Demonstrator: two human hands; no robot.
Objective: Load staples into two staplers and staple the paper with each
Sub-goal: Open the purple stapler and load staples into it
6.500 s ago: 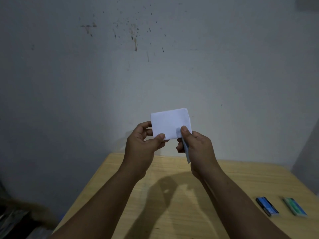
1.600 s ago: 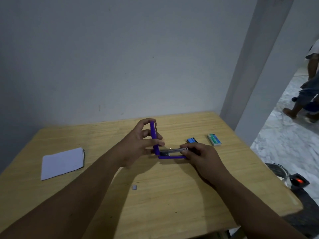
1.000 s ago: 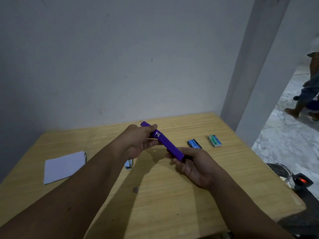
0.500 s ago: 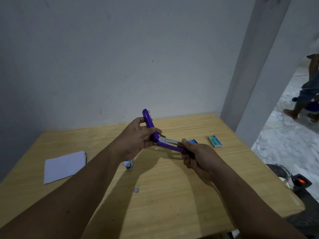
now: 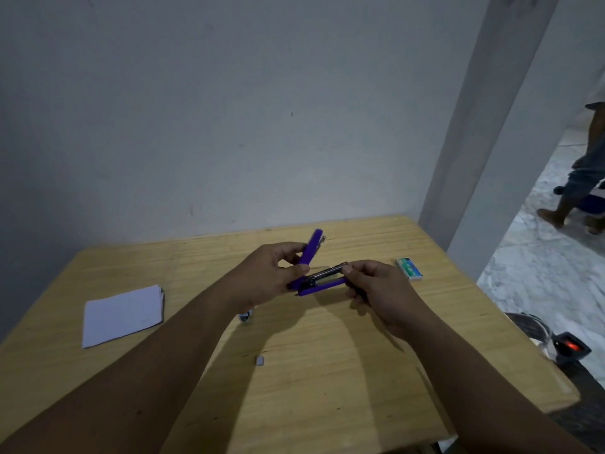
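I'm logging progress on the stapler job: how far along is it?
Looks done: nothing certain. In hand: purple stapler hinged open, left hand gripping its cover, right hand at the metal tray. Left: close it, staple the folded paper; a second stapler's status can't be judged.

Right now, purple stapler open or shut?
Open: the purple stapler has its top arm swung up in the left hand, exposing the metal magazine.

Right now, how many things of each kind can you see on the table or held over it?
Staplers: 1, the purple stapler, held open.
Staple boxes: 1, the green box.
Papers: 1, the folded white paper.
Little bits: 1, the small grey bit.
Cannot tell what: 1, the half-hidden thing.
Total: 5.
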